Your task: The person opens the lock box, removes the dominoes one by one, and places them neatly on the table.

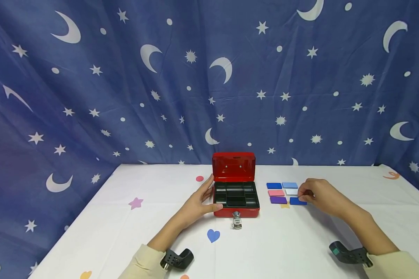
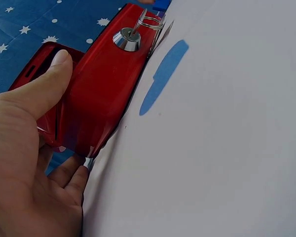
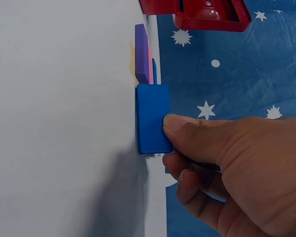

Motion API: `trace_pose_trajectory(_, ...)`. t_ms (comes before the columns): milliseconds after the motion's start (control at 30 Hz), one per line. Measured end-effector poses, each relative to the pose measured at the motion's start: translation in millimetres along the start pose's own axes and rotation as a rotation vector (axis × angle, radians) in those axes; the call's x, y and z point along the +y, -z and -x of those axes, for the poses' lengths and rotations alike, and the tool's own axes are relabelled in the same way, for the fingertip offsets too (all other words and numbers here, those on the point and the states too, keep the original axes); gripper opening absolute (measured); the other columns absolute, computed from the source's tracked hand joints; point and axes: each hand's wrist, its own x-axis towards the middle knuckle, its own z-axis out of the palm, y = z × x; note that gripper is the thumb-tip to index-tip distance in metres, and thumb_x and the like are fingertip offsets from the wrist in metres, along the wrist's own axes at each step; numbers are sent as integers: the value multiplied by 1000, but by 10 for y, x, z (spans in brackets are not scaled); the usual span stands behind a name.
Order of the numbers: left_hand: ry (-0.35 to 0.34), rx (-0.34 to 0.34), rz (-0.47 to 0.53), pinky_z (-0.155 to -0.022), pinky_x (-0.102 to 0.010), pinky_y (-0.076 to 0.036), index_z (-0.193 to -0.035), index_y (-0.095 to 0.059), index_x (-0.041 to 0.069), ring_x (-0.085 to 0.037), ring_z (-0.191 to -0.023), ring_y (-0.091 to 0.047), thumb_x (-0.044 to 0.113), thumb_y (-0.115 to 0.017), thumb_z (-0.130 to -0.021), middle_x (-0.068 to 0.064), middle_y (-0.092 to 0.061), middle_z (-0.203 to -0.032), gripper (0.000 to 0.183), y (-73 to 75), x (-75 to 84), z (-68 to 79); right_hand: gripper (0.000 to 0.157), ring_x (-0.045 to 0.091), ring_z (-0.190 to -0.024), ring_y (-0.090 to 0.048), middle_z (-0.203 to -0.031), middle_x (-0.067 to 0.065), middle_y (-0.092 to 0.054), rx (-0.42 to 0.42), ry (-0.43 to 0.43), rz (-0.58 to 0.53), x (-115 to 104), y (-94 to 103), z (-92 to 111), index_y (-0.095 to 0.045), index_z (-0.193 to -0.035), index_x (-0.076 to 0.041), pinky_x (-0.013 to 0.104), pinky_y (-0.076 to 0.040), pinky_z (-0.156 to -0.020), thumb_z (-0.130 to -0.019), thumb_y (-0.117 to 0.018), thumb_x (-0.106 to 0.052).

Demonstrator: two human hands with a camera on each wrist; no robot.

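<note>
A red cash box (image 1: pixel 249 213) stands with its lid (image 1: pixel 234 174) raised, showing a black compartment tray (image 1: pixel 235 189). In its front lock (image 2: pixel 127 39) sits a key with a metal ring (image 2: pixel 150 21). My left hand (image 1: pixel 192 209) holds the box by its left side, thumb over the front rim and fingers along the side. To the right of the box, my right hand (image 1: pixel 322 195) pinches the edge of a dark blue rectangular block (image 3: pixel 154 118) between thumb and fingers. That block is at the near right of a small group; whether it touches the table, I cannot tell.
Beside the pinched block lie a purple block (image 1: pixel 278 200), a pink one (image 1: pixel 276 193), a white one (image 1: pixel 291 192), a light blue one (image 1: pixel 289 185) and another dark blue one (image 1: pixel 274 186). A starry blue curtain (image 1: pixel 181 77) hangs behind the white tablecloth (image 1: pixel 272 244).
</note>
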Motion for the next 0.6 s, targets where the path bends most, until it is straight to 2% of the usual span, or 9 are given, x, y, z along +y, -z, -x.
trace_pose_trajectory(267,9,1,10,-111,-44,-26,-153,-15,7,-35,-139,-26,15,-74,-83,-11,-11,-158,91,-6,3,-1,15,10,-67,-45,-71,-8,-50,5,-35,-14,26,-54,15,-65,-77,-13,27,-45,-58,-80,-75,-3)
trace_pose_trajectory(600,11,7,13,-111,-45,-25,-153,-15,7,-34,-139,-27,14,-74,-84,-11,-11,-158,91,-7,8,-1,17,10,-67,-45,-72,-8,-49,36,9,4,71,-63,0,-63,-78,-13,26,-44,-58,-80,-74,-1)
